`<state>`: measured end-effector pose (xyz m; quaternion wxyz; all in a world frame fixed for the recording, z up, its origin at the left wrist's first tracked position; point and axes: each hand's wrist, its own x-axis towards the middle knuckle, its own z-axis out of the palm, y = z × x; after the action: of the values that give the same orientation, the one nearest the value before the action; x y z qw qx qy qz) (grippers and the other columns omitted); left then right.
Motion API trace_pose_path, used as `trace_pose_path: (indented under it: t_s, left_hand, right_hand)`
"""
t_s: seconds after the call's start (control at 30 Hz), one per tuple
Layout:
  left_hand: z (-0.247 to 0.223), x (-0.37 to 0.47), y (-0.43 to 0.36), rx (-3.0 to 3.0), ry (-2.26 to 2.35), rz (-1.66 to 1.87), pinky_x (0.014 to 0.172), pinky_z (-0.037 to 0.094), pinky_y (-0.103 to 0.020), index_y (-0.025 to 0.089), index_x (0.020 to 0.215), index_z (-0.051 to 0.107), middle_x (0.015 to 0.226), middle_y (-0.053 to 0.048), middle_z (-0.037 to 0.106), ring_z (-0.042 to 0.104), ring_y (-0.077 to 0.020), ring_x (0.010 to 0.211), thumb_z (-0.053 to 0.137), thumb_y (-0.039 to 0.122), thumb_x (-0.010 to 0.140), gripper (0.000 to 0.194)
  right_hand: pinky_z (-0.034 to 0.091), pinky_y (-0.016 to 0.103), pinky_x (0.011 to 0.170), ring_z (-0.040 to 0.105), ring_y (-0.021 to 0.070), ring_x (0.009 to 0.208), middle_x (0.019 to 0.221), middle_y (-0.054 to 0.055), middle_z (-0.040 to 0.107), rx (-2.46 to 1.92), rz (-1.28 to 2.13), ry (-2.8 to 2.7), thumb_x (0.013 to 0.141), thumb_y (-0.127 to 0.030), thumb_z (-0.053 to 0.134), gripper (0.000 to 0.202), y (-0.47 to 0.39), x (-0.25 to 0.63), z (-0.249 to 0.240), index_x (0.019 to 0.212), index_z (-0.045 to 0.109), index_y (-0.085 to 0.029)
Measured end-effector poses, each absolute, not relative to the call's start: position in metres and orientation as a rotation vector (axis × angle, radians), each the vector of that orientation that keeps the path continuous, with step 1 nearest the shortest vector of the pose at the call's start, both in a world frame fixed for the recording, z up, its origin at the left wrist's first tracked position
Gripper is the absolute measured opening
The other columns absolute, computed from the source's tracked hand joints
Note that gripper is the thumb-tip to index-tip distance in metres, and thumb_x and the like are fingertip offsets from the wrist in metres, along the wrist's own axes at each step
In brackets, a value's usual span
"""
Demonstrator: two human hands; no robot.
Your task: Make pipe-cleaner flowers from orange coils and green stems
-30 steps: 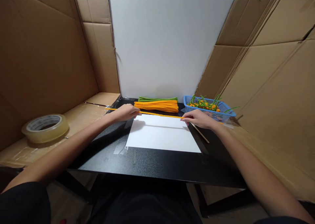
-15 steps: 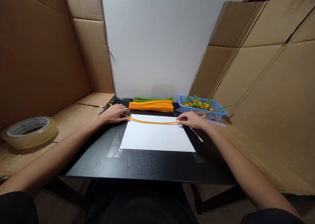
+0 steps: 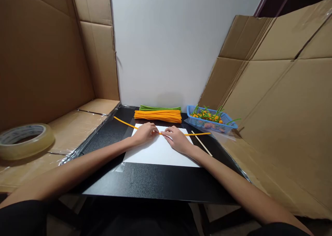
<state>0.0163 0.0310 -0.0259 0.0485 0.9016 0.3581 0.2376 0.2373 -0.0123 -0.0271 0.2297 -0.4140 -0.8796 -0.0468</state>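
Observation:
Both hands meet near the middle of one long orange pipe cleaner (image 3: 125, 122), above a white sheet of paper (image 3: 155, 156). My left hand (image 3: 146, 133) pinches it just left of its middle, and my right hand (image 3: 176, 138) pinches it a short way to the right. Only a small bit of orange shows between the fingertips. The left end sticks out past the paper and slopes up; the right end lies nearly level. Behind the hands rest a bundle of orange pipe cleaners (image 3: 158, 116) and a bundle of green ones (image 3: 159, 108).
A blue basket (image 3: 190, 119) of orange and green pipe-cleaner pieces stands at the back right. A thin wooden stick (image 3: 203, 145) lies right of the paper on the black table (image 3: 155, 184). A roll of clear tape (image 3: 26, 141) sits on cardboard at the left. Cardboard walls flank both sides.
My hands have come inward from near the ends of the pipe cleaner to its middle. Both its ends now stick out free. The view has shifted slightly.

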Motion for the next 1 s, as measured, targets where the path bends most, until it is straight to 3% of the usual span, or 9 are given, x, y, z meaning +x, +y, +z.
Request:
trace_pose_path:
  t_s: [0.2,0.27,0.4,0.6,0.77,1.0]
  left_hand:
    - [-0.032,0.01,0.022,2.649,1.107,0.802,0.072,0.046,-0.03,0.018,0.093,0.075,0.092,-0.006,0.076,0.068,-0.0206,0.082,0.059,0.016,0.09,0.017]
    - [-0.032,0.009,0.021,2.547,1.1,0.841,0.067,0.045,-0.028,0.017,0.099,0.07,0.087,-0.004,0.076,0.067,-0.0179,0.074,0.063,0.018,0.088,0.013]
    - [-0.029,0.009,0.018,2.455,1.095,0.911,0.065,0.043,-0.027,0.018,0.114,0.06,0.089,-0.002,0.075,0.066,-0.0168,0.073,0.061,0.02,0.088,0.026]
    - [-0.025,0.01,0.012,2.606,1.171,0.816,0.067,0.041,-0.03,0.018,0.105,0.063,0.087,-0.002,0.074,0.066,-0.0201,0.079,0.057,0.009,0.079,0.029]
    - [-0.025,0.011,0.01,2.752,1.163,0.794,0.071,0.042,-0.034,0.015,0.107,0.065,0.091,-0.006,0.074,0.065,-0.0232,0.084,0.058,0.015,0.084,0.024]
    - [-0.022,0.014,0.009,2.875,1.202,0.731,0.077,0.041,-0.038,0.017,0.087,0.074,0.09,-0.008,0.073,0.065,-0.0249,0.085,0.058,0.023,0.089,0.017]
  right_hand:
    - [0.049,0.042,0.09,0.056,0.0248,0.099,0.107,0.011,0.071,-1.076,-0.141,-2.45,0.099,-0.018,0.057,0.029,-0.018,0.229,-0.03,0.123,0.072,-0.021]
    - [0.048,0.045,0.092,0.055,0.0266,0.104,0.111,0.011,0.071,-1.109,-0.162,-2.469,0.099,-0.021,0.057,0.026,-0.023,0.223,-0.029,0.12,0.072,-0.019]
    - [0.046,0.047,0.096,0.051,0.0299,0.115,0.12,0.012,0.069,-1.156,-0.174,-2.498,0.1,-0.027,0.057,0.024,-0.031,0.214,-0.026,0.114,0.073,-0.016]
    - [0.045,0.047,0.098,0.051,0.0305,0.118,0.112,0.01,0.072,-1.182,-0.181,-2.545,0.099,-0.027,0.059,0.021,-0.032,0.207,-0.02,0.102,0.077,-0.017]
    - [0.043,0.048,0.102,0.052,0.032,0.122,0.113,0.008,0.074,-1.228,-0.111,-2.527,0.099,-0.028,0.059,0.023,-0.026,0.206,-0.018,0.098,0.08,-0.018]
    - [0.039,0.051,0.107,0.045,0.0341,0.137,0.119,0.014,0.072,-1.198,-0.286,-2.618,0.101,-0.022,0.053,0.025,-0.029,0.204,-0.015,0.106,0.076,-0.012]
